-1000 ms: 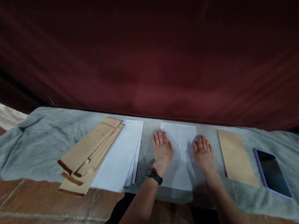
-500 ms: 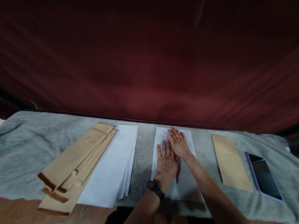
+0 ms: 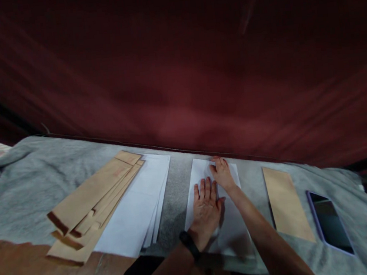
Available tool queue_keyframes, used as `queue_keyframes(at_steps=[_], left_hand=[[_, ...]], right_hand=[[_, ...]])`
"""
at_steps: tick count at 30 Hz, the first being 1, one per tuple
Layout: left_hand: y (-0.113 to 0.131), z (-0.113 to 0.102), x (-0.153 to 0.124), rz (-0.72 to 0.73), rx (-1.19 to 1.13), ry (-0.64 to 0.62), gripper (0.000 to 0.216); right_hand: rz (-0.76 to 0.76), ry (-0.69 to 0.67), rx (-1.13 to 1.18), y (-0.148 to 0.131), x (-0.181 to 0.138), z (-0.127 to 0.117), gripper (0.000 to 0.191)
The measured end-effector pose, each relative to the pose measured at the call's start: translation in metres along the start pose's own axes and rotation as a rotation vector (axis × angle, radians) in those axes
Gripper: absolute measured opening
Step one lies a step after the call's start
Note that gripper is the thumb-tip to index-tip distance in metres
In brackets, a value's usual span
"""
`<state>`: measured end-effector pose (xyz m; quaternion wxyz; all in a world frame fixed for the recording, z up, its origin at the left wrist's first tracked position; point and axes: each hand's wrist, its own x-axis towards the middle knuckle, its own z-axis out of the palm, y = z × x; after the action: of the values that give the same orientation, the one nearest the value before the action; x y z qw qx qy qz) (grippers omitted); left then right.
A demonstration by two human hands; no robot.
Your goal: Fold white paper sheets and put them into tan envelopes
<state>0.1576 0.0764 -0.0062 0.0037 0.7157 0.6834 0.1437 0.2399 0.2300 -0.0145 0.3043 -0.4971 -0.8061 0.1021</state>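
A white sheet of paper [image 3: 234,226] lies on the grey cloth [image 3: 44,187] in front of me. My left hand [image 3: 205,207], with a black band on the wrist, rests flat on the sheet's near left part, fingers stretched out. My right hand [image 3: 222,175] lies flat further up, near the sheet's far edge, fingers extended and close together. Neither hand holds anything.
To the left lie a stack of white sheets [image 3: 138,208] and, overlapping it, several brown envelopes [image 3: 88,200]. On the right lie a single brown envelope [image 3: 287,205] and a dark phone [image 3: 332,222]. A dark red curtain [image 3: 176,68] hangs behind. Brown floor tiles [image 3: 27,272] show below.
My right hand has moved from the sheet's right side to its far middle, sliding up to the far edge. My left hand has stayed flat on the sheet.
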Motion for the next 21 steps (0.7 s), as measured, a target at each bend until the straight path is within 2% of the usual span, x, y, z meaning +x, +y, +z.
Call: queue_keyframes(at_steps=[4,9,12,14,17,21], left_hand=[[0.004,-0.003,-0.006,-0.018,-0.022,-0.003,0.064],[0.006,-0.005,-0.001,-0.043,-0.010,-0.034,0.066],[0.001,-0.008,0.007,-0.055,-0.011,-0.051,0.061],[-0.003,-0.009,0.012,-0.043,-0.026,-0.050,0.058],[-0.009,-0.011,0.020,-0.031,-0.049,-0.028,0.056],[-0.018,-0.011,0.029,-0.054,-0.052,-0.008,0.055]], right_hand=[[-0.025,-0.016,0.041,-0.002,-0.002,0.000,0.034],[-0.037,-0.044,0.070,-0.008,-0.015,-0.006,0.046],[-0.031,-0.098,0.011,-0.009,-0.041,-0.015,0.049],[-0.103,-0.183,-0.076,-0.009,-0.064,-0.023,0.050],[-0.061,-0.162,-0.233,-0.012,-0.093,-0.036,0.051],[0.023,-0.108,-0.345,-0.017,-0.112,-0.048,0.052]])
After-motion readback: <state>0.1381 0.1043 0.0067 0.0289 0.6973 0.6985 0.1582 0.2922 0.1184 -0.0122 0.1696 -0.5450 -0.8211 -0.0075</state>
